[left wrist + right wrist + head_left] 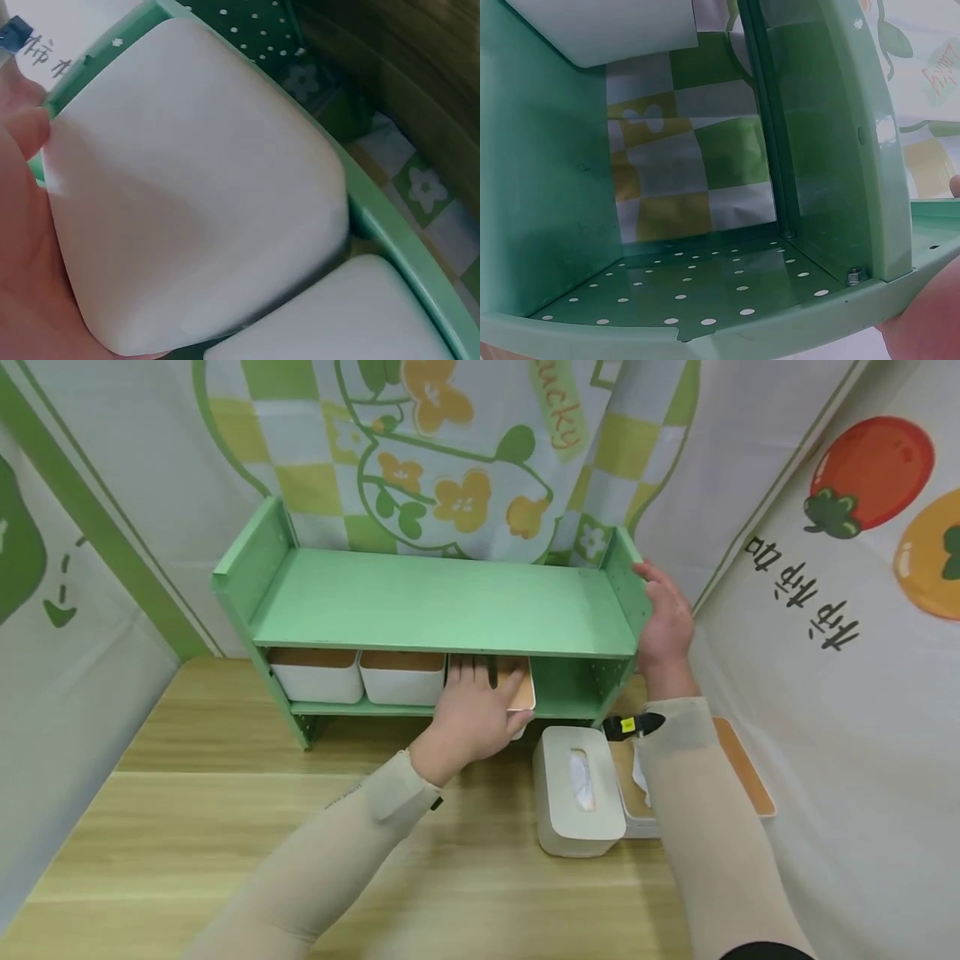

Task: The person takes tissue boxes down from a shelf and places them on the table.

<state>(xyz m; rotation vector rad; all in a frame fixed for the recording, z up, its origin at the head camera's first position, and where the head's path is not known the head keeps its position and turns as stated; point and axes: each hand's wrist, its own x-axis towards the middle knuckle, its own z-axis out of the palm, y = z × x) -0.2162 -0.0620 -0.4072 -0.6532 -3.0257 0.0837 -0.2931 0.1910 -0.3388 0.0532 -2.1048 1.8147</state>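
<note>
Left hand (pixel 480 710) lies over the third white box (pixel 202 187), fingers extended and spread across its top, thumb out at the near right corner; nothing is clenched. The box sits on the lower board (pixel 375 710) of the green shelf (pixel 442 602), its near end projecting past the board's front edge; the pose is consistent with pressure toward the far side. Right hand (pixel 666 627) rests against the shelf's right side panel (pixel 624 581), fingers mostly straight, fingertips at the upper edge, no loose item held; judged to be bracing the frame. Two similar boxes (pixel 403 685) stand to the left, side by side, apparently setting the row. On the table (pixel 187 827), near and right, a pale tissue box (pixel 581 827) stands outside the shelf. A brown-topped item (pixel 746 768) lies to its right, partly hidden by the right forearm (pixel 697 810); whether it is one piece cannot be told.
</note>
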